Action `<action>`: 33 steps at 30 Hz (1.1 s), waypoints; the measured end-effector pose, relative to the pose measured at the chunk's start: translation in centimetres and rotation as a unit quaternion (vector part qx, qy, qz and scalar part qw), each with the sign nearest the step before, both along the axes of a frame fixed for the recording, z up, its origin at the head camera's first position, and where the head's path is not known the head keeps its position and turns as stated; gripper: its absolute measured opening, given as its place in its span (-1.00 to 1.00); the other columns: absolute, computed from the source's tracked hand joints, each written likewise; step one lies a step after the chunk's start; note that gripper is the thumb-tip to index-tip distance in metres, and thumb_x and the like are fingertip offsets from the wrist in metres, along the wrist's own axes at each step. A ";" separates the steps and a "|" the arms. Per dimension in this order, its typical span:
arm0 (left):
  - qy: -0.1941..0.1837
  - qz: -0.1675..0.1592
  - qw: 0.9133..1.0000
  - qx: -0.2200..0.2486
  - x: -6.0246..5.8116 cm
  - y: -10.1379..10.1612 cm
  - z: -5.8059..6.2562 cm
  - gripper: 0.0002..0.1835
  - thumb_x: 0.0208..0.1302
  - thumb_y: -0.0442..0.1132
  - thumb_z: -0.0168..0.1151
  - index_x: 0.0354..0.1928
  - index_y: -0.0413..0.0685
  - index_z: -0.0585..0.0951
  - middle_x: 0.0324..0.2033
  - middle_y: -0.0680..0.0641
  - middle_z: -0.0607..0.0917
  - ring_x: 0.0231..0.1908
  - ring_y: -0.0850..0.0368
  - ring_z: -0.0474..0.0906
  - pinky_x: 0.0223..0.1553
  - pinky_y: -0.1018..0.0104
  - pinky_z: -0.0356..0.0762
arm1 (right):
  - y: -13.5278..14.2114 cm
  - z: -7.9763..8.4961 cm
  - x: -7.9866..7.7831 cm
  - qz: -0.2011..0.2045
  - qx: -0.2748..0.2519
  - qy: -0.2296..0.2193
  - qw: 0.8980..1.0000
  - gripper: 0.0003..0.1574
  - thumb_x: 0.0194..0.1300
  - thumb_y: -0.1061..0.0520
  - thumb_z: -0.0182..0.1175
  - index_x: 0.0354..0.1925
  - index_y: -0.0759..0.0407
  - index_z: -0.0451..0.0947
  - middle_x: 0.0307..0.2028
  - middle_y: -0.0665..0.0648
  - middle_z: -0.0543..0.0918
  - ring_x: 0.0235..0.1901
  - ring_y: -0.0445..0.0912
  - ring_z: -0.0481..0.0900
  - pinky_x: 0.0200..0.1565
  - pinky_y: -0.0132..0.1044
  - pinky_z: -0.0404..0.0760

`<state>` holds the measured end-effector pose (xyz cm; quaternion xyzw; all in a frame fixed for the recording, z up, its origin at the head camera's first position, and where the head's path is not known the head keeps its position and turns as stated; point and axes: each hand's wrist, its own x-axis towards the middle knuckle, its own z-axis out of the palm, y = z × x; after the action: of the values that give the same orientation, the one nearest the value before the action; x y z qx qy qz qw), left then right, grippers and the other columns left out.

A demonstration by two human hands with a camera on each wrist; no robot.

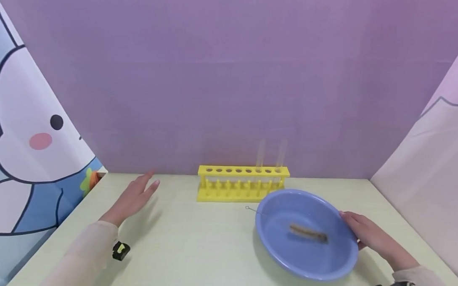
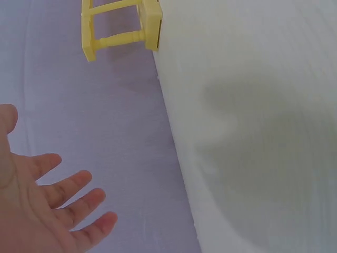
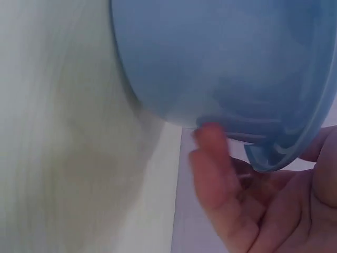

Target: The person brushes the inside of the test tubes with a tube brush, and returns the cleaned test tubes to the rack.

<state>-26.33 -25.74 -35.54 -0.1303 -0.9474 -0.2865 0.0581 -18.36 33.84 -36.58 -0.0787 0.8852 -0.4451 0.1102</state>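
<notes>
A blue plastic basin point(image 1: 308, 258) stands at the right of the table. My right hand point(image 1: 368, 235) grips its right rim, thumb over the top edge and fingers on the outer wall, as the right wrist view shows the fingers point(image 3: 213, 174) against the wall. Inside the basin lies a test tube brush point(image 1: 308, 233) with brown bristles, blurred; its thin wire handle ends in a loop past the left rim. My left hand point(image 1: 134, 197) hovers over the table's left side, holding nothing, fingers spread in the left wrist view.
Behind the basin, a yellow test tube rack point(image 1: 234, 197) stands near the back of the table, with two clear test tubes point(image 1: 260, 154) upright in its right part. A purple backdrop point(image 1: 227, 96) rises behind the table point(image 1: 187, 254); printed cloths hang on both sides.
</notes>
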 end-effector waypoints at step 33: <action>-0.045 -0.012 0.996 0.080 1.1 1.7 -0.1 -0.34 0.45 0.15 -0.29 0.41 -0.14 0.12 0.21 -0.35 0.38 0.19 -0.33 0.30 0.09 -0.24 0.29 | -2.8 -0.7 0.3 -0.020 -0.029 0.006 0.999 -0.46 0.53 -0.04 -0.36 0.02 0.42 0.25 -0.69 0.09 0.43 -0.84 -0.31 0.21 -0.77 -0.50 0.16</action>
<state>-25.18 -24.00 -35.68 -0.1240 -0.9216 -0.3672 0.0223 -18.01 31.08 -37.27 -0.0673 0.8738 -0.4724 0.0934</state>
